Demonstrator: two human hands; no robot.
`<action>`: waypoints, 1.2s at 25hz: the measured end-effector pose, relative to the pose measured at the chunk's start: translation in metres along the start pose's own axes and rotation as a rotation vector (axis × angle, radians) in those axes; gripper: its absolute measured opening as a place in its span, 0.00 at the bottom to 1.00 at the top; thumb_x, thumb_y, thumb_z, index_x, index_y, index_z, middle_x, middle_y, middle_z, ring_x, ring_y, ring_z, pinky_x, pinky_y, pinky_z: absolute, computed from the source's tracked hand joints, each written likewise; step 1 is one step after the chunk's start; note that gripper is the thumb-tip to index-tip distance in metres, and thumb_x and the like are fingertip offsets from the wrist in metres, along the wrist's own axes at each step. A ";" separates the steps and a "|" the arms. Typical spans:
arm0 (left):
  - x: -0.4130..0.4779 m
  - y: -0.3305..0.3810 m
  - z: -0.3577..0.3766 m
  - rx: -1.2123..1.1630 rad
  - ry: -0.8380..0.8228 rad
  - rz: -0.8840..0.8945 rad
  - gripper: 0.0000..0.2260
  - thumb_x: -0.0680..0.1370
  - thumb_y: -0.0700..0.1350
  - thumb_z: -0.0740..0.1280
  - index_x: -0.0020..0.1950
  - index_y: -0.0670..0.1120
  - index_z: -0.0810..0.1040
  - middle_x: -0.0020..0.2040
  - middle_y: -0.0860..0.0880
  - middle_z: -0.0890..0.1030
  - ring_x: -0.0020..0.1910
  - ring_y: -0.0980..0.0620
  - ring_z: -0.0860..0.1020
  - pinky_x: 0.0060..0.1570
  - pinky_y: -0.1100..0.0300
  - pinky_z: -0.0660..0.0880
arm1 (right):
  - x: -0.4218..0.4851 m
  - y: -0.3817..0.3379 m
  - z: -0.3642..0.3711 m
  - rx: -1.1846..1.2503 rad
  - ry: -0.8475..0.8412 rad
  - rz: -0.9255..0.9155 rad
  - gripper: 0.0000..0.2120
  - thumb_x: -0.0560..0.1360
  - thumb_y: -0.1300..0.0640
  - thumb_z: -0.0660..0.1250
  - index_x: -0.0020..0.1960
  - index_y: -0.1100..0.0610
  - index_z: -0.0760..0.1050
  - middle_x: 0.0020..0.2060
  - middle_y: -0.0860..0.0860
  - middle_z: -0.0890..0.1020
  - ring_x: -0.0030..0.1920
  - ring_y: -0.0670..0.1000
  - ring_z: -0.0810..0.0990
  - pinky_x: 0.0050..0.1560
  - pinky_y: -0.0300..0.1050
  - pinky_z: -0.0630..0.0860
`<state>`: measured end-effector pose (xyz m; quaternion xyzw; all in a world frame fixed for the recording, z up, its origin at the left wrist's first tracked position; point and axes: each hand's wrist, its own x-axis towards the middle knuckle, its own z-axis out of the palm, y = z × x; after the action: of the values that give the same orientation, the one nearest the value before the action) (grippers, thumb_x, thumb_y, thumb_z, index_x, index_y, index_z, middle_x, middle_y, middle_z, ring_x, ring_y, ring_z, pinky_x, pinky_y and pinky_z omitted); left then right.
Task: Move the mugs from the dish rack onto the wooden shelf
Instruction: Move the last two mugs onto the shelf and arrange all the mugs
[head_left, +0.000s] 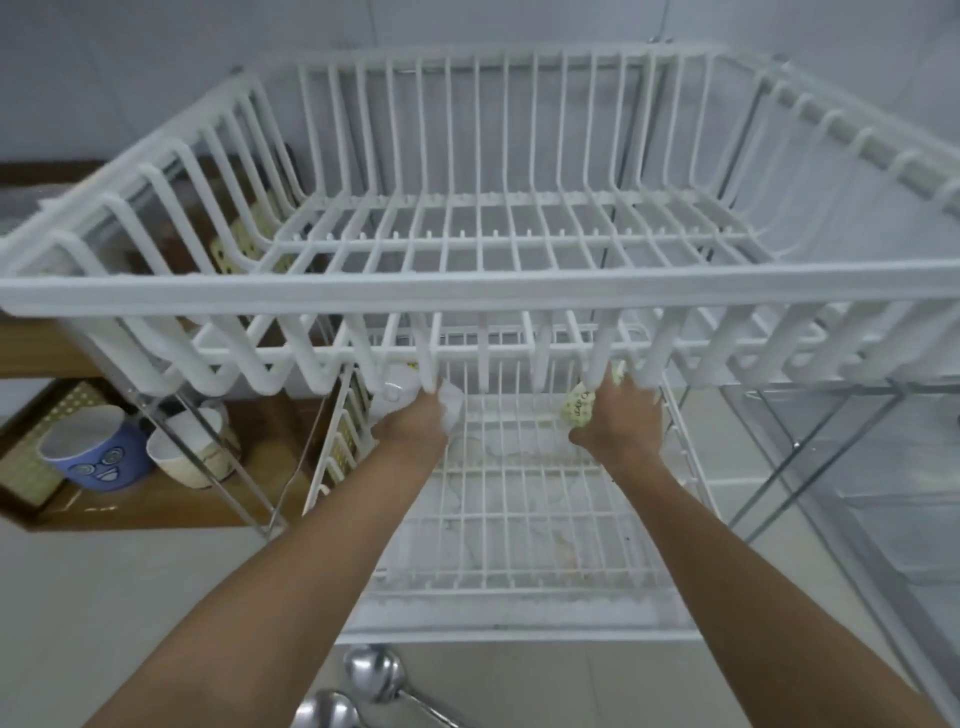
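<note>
A white two-tier dish rack (478, 291) fills the view, its upper basket bare. Both my arms reach into the lower tier (519, 519). My left hand (415, 426) is closed around a white mug (400, 392) under the upper basket's front edge. My right hand (618, 415) grips a pale yellow-green patterned mug (579, 408). The upper basket's bars hide much of both mugs. At the left, the wooden shelf (156, 506) holds a blue mug with a cartoon face (98, 452) and a cream mug (189, 452).
Two metal ladles (371, 675) hang at the bottom centre. The rack's chrome legs (244, 478) stand between the lower tier and the wooden shelf. A glass or clear shelving unit (857, 467) sits to the right. White tiled wall lies behind.
</note>
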<state>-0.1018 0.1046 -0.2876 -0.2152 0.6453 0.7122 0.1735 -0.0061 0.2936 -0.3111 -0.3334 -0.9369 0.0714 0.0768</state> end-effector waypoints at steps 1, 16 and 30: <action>-0.002 -0.003 -0.006 -0.059 0.023 -0.020 0.34 0.73 0.51 0.72 0.72 0.42 0.61 0.67 0.42 0.72 0.63 0.42 0.74 0.62 0.47 0.74 | -0.009 0.001 -0.004 0.124 0.054 0.000 0.46 0.61 0.46 0.77 0.71 0.52 0.57 0.61 0.60 0.73 0.58 0.61 0.74 0.54 0.55 0.75; -0.144 -0.042 -0.305 0.159 -0.748 0.212 0.35 0.53 0.45 0.79 0.59 0.43 0.76 0.50 0.46 0.86 0.49 0.49 0.84 0.42 0.60 0.80 | -0.242 -0.080 -0.087 1.192 0.125 -0.326 0.43 0.47 0.49 0.80 0.57 0.31 0.65 0.54 0.35 0.75 0.54 0.32 0.75 0.47 0.27 0.75; -0.049 0.033 -0.392 0.188 -0.429 0.452 0.19 0.62 0.44 0.75 0.52 0.49 0.79 0.46 0.50 0.87 0.46 0.52 0.83 0.45 0.55 0.80 | -0.215 -0.360 -0.116 1.265 0.062 -0.429 0.40 0.52 0.52 0.82 0.58 0.45 0.64 0.51 0.43 0.75 0.52 0.41 0.76 0.46 0.29 0.72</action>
<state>-0.0454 -0.2874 -0.2628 0.1055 0.6884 0.6990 0.1623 -0.0407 -0.1100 -0.1515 -0.0323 -0.7575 0.5804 0.2971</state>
